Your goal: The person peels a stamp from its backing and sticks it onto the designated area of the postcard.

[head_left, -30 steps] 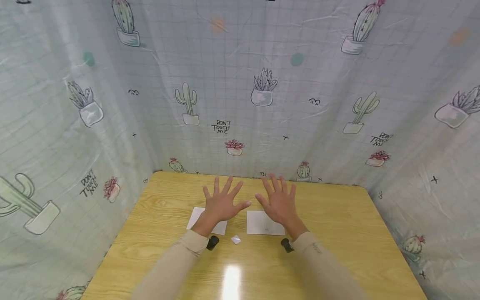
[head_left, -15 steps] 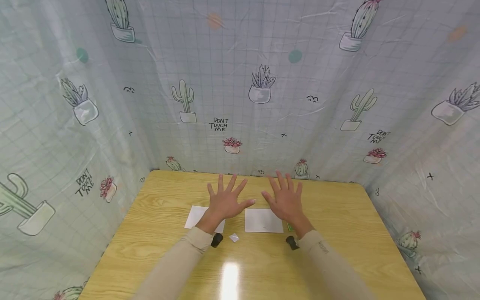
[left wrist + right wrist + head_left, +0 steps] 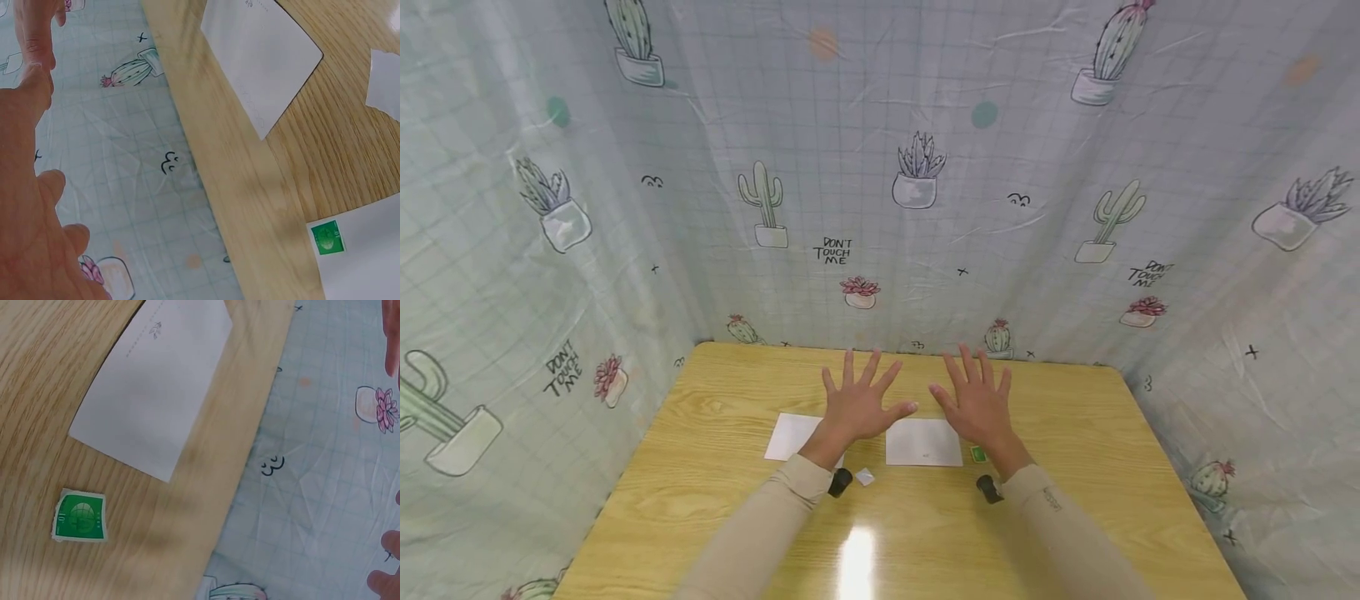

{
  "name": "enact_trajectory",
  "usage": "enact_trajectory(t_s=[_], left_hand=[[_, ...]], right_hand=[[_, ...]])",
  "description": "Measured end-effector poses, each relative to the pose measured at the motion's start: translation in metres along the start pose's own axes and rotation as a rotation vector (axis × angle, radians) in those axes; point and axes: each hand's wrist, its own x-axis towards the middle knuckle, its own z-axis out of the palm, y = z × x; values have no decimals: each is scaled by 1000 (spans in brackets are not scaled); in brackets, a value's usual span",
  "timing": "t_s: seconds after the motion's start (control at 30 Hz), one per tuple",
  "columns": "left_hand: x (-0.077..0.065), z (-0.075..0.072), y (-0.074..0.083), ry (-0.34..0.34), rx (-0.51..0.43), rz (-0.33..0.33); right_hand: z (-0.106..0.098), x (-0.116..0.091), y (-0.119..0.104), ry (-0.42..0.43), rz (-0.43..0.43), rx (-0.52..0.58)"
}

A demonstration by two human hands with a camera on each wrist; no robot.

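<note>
My left hand (image 3: 857, 408), fingers spread and straight, hovers over the table, partly covering a white envelope (image 3: 790, 437). In the left wrist view that envelope (image 3: 365, 269) bears a green stamp (image 3: 328, 237) at one corner. My right hand (image 3: 979, 408) is likewise spread, above the right edge of a second white envelope (image 3: 923, 442) with a faint printed mark. A loose green stamp (image 3: 978, 454) lies beside that envelope, near my right wrist; the right wrist view shows the stamp (image 3: 81, 516) flat on the wood. Neither hand holds anything.
A small torn white paper (image 3: 865, 477) lies between the envelopes on the wooden table (image 3: 715, 500). Cactus-print curtains (image 3: 880, 208) close off the back and both sides. Small black devices (image 3: 988, 489) sit at both wrists.
Both spread hands have drifted slightly to the right. The loose green stamp has come into sight from behind my right wrist. The head view has shifted a little; the papers stay put.
</note>
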Motion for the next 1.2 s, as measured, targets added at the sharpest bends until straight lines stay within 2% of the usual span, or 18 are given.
enact_trajectory(t_s=[0.37, 0.73, 1.2], left_hand=[[3, 4, 3, -16, -4, -5], [5, 14, 4, -14, -8, 7], [4, 28, 4, -22, -17, 23]], right_hand=[[7, -3, 11, 28, 25, -11], [10, -9, 24, 3, 46, -20], [17, -19, 32, 14, 38, 2]])
